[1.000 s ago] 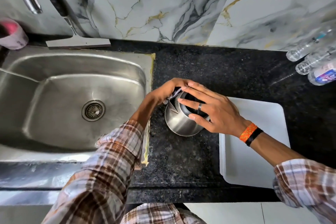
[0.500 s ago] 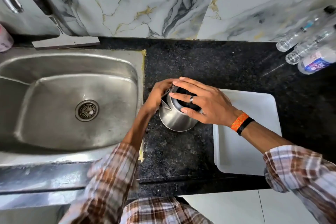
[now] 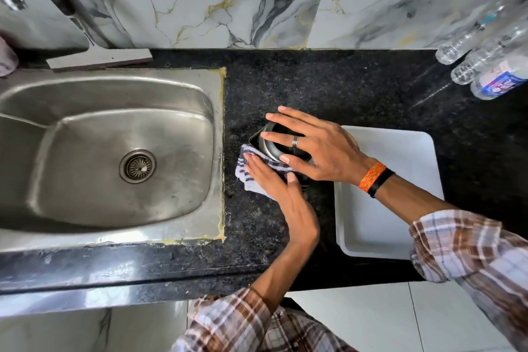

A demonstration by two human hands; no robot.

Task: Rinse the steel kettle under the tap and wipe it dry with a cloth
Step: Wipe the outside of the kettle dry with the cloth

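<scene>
The steel kettle (image 3: 271, 150) stands on the black counter (image 3: 314, 86) just right of the sink (image 3: 114, 77), between the sink and a white tray (image 3: 400, 180). The right hand (image 3: 320, 148) lies over its top, fingers spread and fairly straight. The left hand (image 3: 277, 188) presses a striped cloth (image 3: 247, 177) flat against the kettle's near side, fingers straight and close together. The kettle looks upright, though the hands hide most of it. Plastic bottles (image 3: 485, 66) lie far right of the sink, by the wall.

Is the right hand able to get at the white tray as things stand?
Probably yes: the right hand rests on the kettle with its wrist over the left edge of the white tray, and nothing lies between.
</scene>
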